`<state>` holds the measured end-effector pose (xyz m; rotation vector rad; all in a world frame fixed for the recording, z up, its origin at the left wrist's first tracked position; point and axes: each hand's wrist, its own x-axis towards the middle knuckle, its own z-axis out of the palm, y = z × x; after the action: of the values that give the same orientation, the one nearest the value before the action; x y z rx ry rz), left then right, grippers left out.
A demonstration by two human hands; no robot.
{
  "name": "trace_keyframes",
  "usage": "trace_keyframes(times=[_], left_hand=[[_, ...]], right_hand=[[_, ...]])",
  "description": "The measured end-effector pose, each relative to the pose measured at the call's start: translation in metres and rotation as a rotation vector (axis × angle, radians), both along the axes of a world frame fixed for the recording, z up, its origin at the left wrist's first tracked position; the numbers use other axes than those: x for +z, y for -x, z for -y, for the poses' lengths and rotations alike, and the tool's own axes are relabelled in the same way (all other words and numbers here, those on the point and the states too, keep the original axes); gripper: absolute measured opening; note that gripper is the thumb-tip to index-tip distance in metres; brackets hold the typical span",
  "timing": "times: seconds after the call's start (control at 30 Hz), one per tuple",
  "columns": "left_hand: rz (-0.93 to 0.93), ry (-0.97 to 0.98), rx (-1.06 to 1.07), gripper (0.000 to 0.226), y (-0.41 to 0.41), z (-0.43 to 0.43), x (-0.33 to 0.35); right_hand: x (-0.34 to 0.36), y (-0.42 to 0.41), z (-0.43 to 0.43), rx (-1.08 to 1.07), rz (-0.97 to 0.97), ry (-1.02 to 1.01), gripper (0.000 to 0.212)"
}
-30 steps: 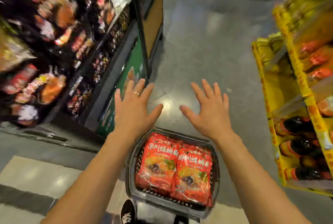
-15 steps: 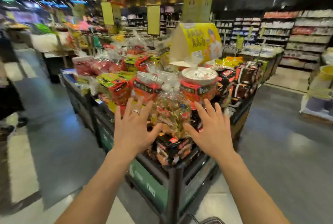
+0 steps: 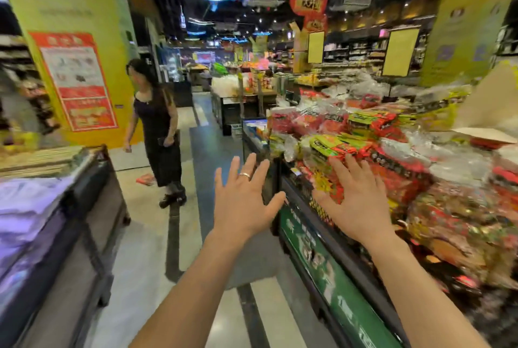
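My left hand (image 3: 242, 202) is held out in front of me with fingers spread, a ring on one finger, holding nothing. My right hand (image 3: 354, 197) is raised beside it, fingers also spread and empty, in front of the near corner of a display stand (image 3: 322, 260) with a green front panel. Red and green snack packets (image 3: 344, 148) are heaped on that stand, just beyond my right fingertips. Neither hand touches anything.
A person in a dark dress (image 3: 158, 134) stands in the aisle ahead on the left, beside a yellow pillar (image 3: 75, 47). A low counter (image 3: 53, 221) with pale goods runs along the left. Grey floor (image 3: 157, 249) lies between it and the stand.
The view has swung left from the stand's front to the aisle alongside it. The basket with red packets seen a second ago is out of view. Both hands stay spread and empty.
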<state>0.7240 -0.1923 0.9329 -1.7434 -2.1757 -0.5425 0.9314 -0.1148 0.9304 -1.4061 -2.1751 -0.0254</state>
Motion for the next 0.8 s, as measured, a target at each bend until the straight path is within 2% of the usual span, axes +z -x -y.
trace_keyframes(times=[0.1, 0.3, 0.43, 0.7, 0.8], left_hand=[[0.014, 0.015, 0.028, 0.076, 0.034, -0.019, -0.007], [0.029, 0.048, 0.111, 0.076, 0.1, -0.095, -0.037], [0.007, 0.068, 0.168, 0.088, 0.141, -0.175, -0.05], [-0.006, 0.095, 0.27, 0.092, 0.215, -0.356, -0.059], [0.008, 0.096, 0.298, 0.091, 0.241, -0.408, -0.066]], right_hand=[[-0.005, 0.039, -0.026, 0.033, 0.021, 0.017, 0.079], [-0.037, 0.105, -0.116, 0.106, -0.02, 0.061, 0.077], [-0.055, 0.147, -0.205, 0.145, 0.0, 0.063, 0.077], [-0.066, 0.23, -0.395, 0.247, 0.071, 0.08, 0.076], [-0.071, 0.258, -0.454, 0.279, 0.069, 0.082, 0.083]])
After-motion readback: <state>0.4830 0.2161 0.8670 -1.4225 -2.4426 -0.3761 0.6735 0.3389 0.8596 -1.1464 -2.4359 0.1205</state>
